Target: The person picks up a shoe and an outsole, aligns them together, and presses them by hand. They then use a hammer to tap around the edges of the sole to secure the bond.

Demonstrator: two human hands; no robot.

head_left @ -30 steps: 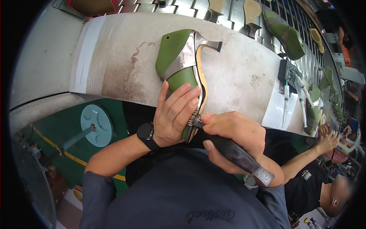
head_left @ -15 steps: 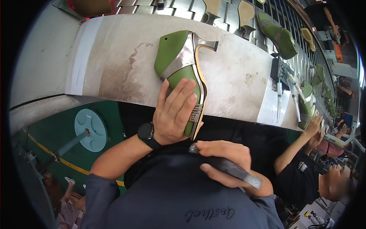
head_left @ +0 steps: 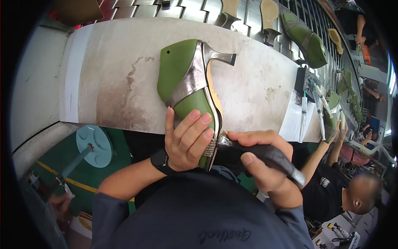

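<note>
A heeled sandal with a shiny metallic strap and heel sits on a green shoe last over the table's near edge, sole side to the right. My left hand grips it near the toe, fingers laid along the green side above a sparkly toe band; the thumb is hidden. In my right hand is a dark-handled tool with silvery ends. One end of that tool meets, or nearly meets, the sole edge beside the band; I cannot tell if they touch.
Behind the worktable, a slatted metal conveyor carries soles and green lasts. Syringes lean by a dark block at right. A co-worker handles another green last there. A blue round-based stand is at lower left.
The tool in my right hand has moved up and forward to the sole edge. The sandal and my left hand have shifted slightly down and left in view.
</note>
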